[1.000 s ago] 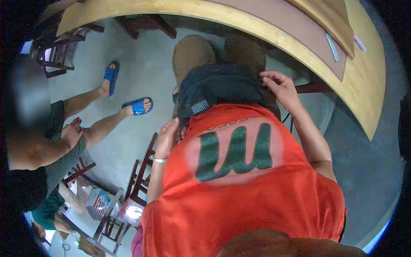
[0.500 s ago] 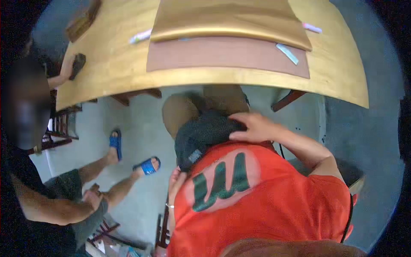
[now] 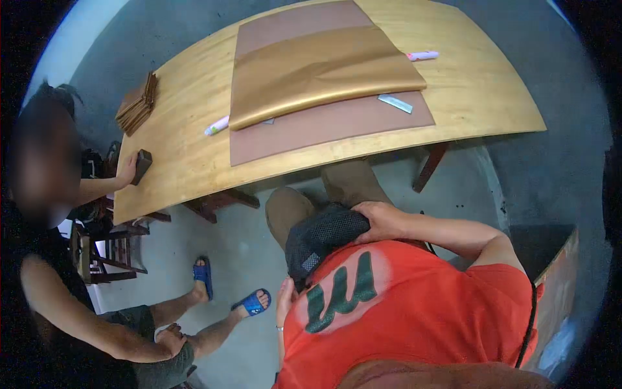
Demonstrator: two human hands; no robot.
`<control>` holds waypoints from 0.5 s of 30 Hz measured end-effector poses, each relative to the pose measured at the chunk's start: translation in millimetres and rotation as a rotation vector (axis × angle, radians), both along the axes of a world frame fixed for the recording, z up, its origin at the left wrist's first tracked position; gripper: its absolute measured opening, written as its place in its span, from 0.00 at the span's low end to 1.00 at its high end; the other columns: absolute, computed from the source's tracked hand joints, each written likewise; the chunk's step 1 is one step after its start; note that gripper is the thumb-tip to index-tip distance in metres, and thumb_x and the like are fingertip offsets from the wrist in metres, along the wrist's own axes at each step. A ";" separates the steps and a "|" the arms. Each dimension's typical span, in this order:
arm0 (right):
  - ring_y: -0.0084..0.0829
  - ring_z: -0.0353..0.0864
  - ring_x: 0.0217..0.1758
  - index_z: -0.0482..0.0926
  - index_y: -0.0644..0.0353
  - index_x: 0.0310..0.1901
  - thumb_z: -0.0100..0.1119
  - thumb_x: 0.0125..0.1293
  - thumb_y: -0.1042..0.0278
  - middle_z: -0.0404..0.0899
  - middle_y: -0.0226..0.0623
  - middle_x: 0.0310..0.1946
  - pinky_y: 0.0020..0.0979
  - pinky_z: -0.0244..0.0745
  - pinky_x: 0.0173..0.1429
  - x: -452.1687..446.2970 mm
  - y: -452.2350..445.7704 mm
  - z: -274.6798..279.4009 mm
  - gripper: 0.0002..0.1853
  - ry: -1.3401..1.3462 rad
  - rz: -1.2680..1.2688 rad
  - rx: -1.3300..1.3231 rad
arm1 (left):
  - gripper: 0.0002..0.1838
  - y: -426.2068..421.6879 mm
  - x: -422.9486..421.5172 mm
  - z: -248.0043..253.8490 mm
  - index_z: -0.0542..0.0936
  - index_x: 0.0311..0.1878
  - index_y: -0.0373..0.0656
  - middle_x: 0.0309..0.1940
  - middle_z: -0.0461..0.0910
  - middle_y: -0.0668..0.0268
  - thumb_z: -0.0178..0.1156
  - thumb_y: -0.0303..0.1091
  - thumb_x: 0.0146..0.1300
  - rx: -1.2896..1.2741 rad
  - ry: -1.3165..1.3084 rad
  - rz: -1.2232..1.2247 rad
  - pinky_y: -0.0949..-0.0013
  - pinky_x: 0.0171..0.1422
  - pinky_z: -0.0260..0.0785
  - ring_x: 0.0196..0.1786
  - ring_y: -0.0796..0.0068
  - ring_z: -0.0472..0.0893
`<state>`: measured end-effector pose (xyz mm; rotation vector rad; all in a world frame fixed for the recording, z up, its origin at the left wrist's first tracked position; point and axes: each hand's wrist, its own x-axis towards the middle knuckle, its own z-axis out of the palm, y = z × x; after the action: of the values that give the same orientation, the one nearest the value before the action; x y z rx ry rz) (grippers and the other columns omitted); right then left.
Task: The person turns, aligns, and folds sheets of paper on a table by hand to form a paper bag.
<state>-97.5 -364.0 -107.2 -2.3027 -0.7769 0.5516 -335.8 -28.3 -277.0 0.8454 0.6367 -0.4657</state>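
A black mesh cap-like thing (image 3: 329,236) with a small grey patch lies across my lap. My right hand (image 3: 382,222) grips its upper right edge, thumb and fingers bent over the mesh. At its lower left edge is my left hand (image 3: 286,299), closed against the rim, with part of the fingers hidden. In front of me on the table, a folded gold sheet (image 3: 317,74) rests over a mauve-brown sheet (image 3: 337,139). A pale, flat metallic strip (image 3: 396,104) sits at the gold sheet's front edge.
Beyond my knees stands the wooden table (image 3: 479,97). Pink patterned roll ends (image 3: 423,56) stick out beside the gold sheet. At left sits another person (image 3: 71,272), one hand on a dark block (image 3: 141,166). A brown stack (image 3: 137,105) lies at the table's left end.
My view has shifted, bringing more of the table into sight. Both hands stay at the black mesh cap-like thing; the right fingers now lie less spread.
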 end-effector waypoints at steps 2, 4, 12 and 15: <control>0.47 0.72 0.55 0.70 0.64 0.54 0.71 0.42 0.48 0.73 0.51 0.50 0.40 0.67 0.59 -5.9 -4.7 -0.6 0.39 0.004 -0.025 0.010 | 0.13 -32.6 58.6 87.6 0.73 0.47 0.40 0.40 0.76 0.68 0.51 0.39 0.67 -0.089 0.207 0.043 0.73 0.47 0.68 0.40 0.78 0.75; 0.47 0.73 0.55 0.71 0.63 0.54 0.71 0.42 0.49 0.73 0.51 0.51 0.39 0.68 0.59 -10.8 -10.3 -5.6 0.38 -0.023 -0.042 0.024 | 0.11 -50.9 66.0 116.6 0.73 0.44 0.41 0.39 0.76 0.68 0.52 0.39 0.67 -0.097 -0.090 0.029 0.73 0.45 0.69 0.39 0.78 0.75; 0.48 0.73 0.54 0.70 0.63 0.54 0.70 0.43 0.52 0.74 0.51 0.50 0.40 0.68 0.58 -24.3 -20.5 1.1 0.37 -0.064 -0.083 0.076 | 0.11 -54.2 63.8 117.8 0.74 0.43 0.41 0.39 0.76 0.67 0.52 0.39 0.66 -0.036 -0.100 0.028 0.73 0.45 0.69 0.40 0.78 0.76; 0.48 0.73 0.54 0.70 0.63 0.54 0.70 0.43 0.52 0.74 0.51 0.49 0.40 0.68 0.58 -24.0 -21.0 0.5 0.36 -0.063 -0.086 0.100 | 0.11 -54.6 61.5 117.2 0.74 0.43 0.41 0.39 0.77 0.67 0.53 0.39 0.66 -0.014 -0.096 0.041 0.73 0.45 0.69 0.40 0.78 0.76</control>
<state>-121.5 -385.1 -106.7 -2.2585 -0.7146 0.3948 -274.3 -82.9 -159.7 0.8351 0.5606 -0.3898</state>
